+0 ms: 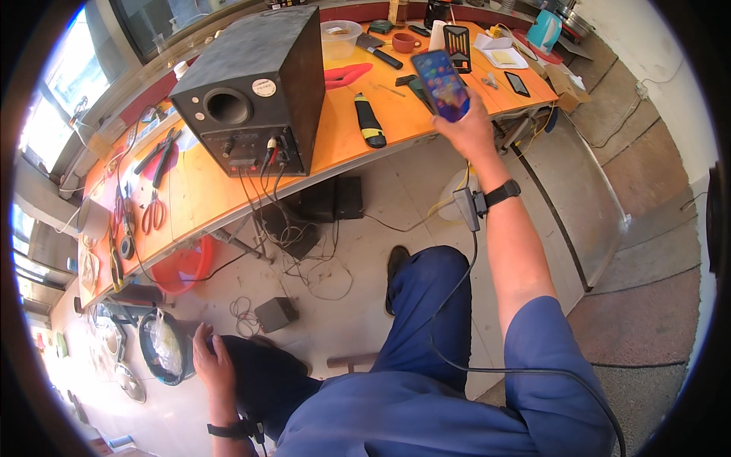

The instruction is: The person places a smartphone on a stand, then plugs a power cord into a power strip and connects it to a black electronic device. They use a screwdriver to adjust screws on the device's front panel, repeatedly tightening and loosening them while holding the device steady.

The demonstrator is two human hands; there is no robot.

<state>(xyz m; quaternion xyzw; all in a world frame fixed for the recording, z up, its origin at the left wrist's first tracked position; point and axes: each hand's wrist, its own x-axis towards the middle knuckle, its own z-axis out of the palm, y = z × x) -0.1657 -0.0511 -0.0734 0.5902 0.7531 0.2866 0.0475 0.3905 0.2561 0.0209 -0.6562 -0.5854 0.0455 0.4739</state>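
Observation:
A smartphone (442,82) with a lit screen is gripped in my right hand (474,131), held out over the front edge of the orange table (335,145). Beside it on the tabletop lie a black and yellow utility knife (369,120) and a dark green-handled tool (416,90), partly hidden by the phone. My left hand (216,372) hangs low by my left knee, fingers extended and nothing visible in it. A big black speaker box (251,84) stands on the table to the left, with cables plugged into its rear panel.
Pliers (161,161) and red-handled scissors (154,215) lie at the table's left. A cleaver (378,53), a brown cup (404,43) and a second phone (517,84) are farther right. Below are tangled cables (293,228), a red basin (183,268) and a bucket (164,346).

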